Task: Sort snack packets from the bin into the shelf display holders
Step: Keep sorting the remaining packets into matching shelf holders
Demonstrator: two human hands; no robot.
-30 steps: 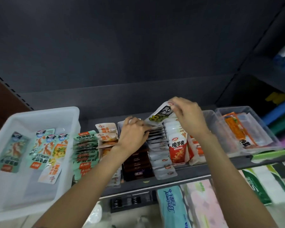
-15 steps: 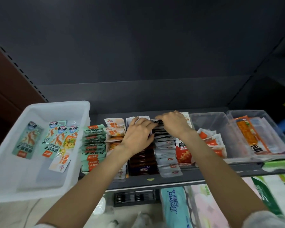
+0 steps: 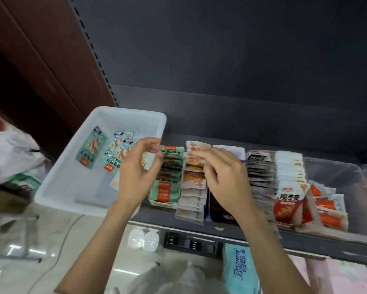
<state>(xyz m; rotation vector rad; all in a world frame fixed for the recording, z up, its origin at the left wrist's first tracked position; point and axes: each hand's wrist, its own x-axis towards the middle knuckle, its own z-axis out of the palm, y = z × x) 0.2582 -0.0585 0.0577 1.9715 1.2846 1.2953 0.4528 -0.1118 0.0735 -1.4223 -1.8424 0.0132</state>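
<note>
Snack packets (image 3: pixel 91 148) lie in the white bin (image 3: pixel 57 187) at the left end of the shelf (image 3: pixel 199 229); I count three green ones lying flat and one or two pale ones partly hidden behind the left hand (image 3: pixel 136 172). More packets stand in rows on the shelf: a green row (image 3: pixel 167 187), an orange and white row (image 3: pixel 194 194), a dark row (image 3: pixel 261 175), a white row (image 3: pixel 290 166) with a red packet (image 3: pixel 289 205) in front, and orange packets (image 3: pixel 328 205) in a clear holder (image 3: pixel 352 181). That makes five rows I can see well, and perhaps a sixth dark one under the right wrist.

The left hand is above the edge between the bin and the green row, its fingers curled with thumb and forefinger close together. It seems to pinch something pale, but the blur does not let me tell for sure. The right hand (image 3: pixel 225 177) rests over the orange and white row, fingers bent downward and touching the packet tops; I cannot tell if it grips one.

In my judgement the risk is this: the rows stand loosely and lean on each other, so a push from the right hand may tip packets forward off the shelf front. Also, the green packets in the bin look similar to the green row but not identical, so one may go into the wrong row.
</note>
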